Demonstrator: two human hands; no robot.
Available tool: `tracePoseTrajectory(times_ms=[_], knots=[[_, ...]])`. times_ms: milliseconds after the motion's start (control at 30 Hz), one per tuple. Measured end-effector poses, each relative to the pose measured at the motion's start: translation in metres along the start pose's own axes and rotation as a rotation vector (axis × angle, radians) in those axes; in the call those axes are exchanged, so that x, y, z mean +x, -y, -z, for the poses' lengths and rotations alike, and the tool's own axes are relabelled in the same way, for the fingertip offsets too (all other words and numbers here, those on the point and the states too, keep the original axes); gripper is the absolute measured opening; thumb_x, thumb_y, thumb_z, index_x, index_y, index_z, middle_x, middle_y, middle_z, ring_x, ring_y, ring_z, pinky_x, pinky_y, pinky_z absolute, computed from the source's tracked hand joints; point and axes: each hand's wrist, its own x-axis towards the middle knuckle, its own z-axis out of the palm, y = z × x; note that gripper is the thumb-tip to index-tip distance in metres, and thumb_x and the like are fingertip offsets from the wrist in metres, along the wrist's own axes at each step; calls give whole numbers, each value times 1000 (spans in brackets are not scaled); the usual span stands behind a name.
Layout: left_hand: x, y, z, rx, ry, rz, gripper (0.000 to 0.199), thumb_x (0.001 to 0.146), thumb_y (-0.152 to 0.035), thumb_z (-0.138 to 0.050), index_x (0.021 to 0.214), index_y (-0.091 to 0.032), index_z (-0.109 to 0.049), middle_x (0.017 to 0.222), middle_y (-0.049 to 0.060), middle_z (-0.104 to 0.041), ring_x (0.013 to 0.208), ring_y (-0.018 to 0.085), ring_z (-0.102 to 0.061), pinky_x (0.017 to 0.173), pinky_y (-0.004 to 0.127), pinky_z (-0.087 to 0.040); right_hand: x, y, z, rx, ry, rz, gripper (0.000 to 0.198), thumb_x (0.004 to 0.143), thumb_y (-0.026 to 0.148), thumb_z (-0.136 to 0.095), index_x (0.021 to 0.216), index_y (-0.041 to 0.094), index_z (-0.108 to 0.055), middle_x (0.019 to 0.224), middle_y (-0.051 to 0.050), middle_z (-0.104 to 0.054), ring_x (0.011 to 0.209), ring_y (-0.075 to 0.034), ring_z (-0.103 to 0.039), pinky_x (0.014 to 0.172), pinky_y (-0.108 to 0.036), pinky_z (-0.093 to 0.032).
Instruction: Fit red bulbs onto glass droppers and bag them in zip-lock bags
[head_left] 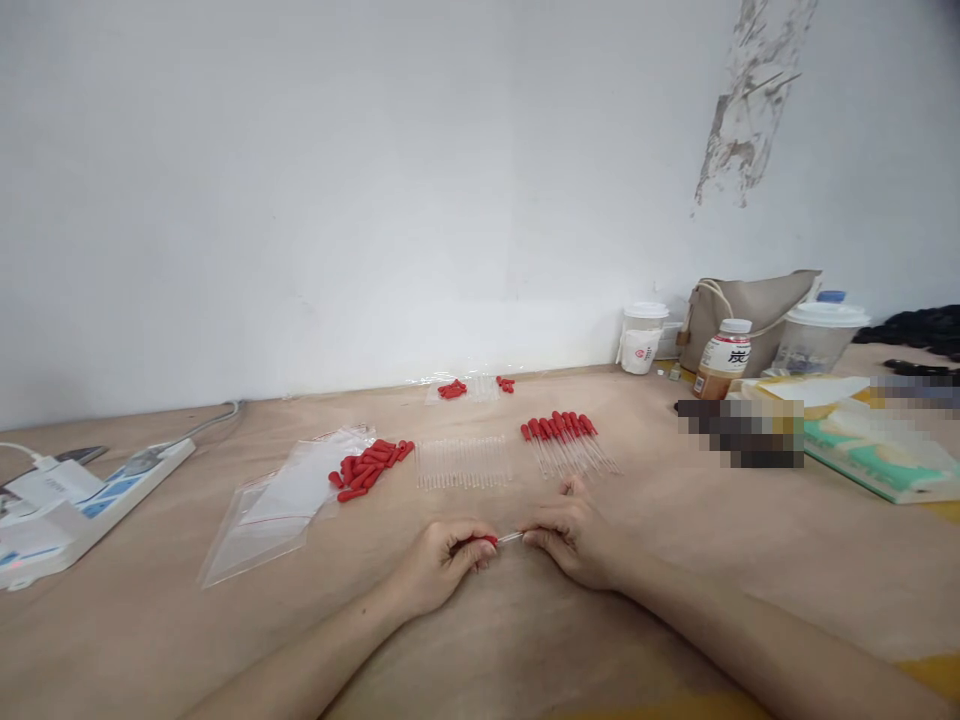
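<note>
Between the fingers of my left hand (pixel 448 562) is a red rubber bulb (pixel 491 540), mostly covered by the thumb and fingers. My right hand (pixel 574 540) pinches a thin glass dropper tube (pixel 511 537), whose left end meets the bulb. Whether the tube sits inside the bulb is hard to see. Beyond my hands lies a row of bare glass tubes (pixel 461 463). To its left is a heap of loose red bulbs (pixel 367 468). Several droppers with red bulbs fitted (pixel 566 435) lie side by side past my right hand.
Clear zip bags (pixel 262 510) lie left of the heap. A bagged set of bulbs and tubes (pixel 469 389) is near the wall. A power strip (pixel 105 510) stands far left. At right are a paper cup (pixel 643 338), a drink bottle (pixel 724 358), a bag (pixel 750 305) and a lidded cup (pixel 817 338).
</note>
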Motion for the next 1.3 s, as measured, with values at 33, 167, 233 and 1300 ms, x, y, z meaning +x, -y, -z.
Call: tracePoseTrajectory(times_ms=[33,167,233,1300], knots=[[0,0,0,29,-3,-3,22,85,-26,-44,80,-17,-63,66,0,-57,58,11,-51,56,19,-41,1,1,0,-18,-6,1,20,83,19,-43,83,26,-61,73,5,-66,62,-10,-53,74,-32,-21],[-1,0,0,163,-63,-6,22,85,-28,-44,77,-18,-62,64,-1,-57,60,12,-51,57,20,-39,1,5,-3,-113,-83,7,21,83,18,-42,78,23,-62,68,2,-65,60,-11,-50,71,-32,-20],[-1,1,-1,227,-90,-28,21,85,-28,-45,77,-18,-62,66,0,-58,62,13,-52,58,21,-39,1,7,-6,-151,-108,13,23,83,19,-40,73,20,-61,64,0,-64,56,-10,-48,70,-32,-20],[-2,21,19,352,-136,-130,24,84,-23,-46,103,-23,-60,112,5,-57,102,19,-53,88,34,-43,36,-35,32,-208,-160,-611,29,78,31,-43,55,19,-56,56,-1,-59,53,-14,-51,56,-27,-28]])
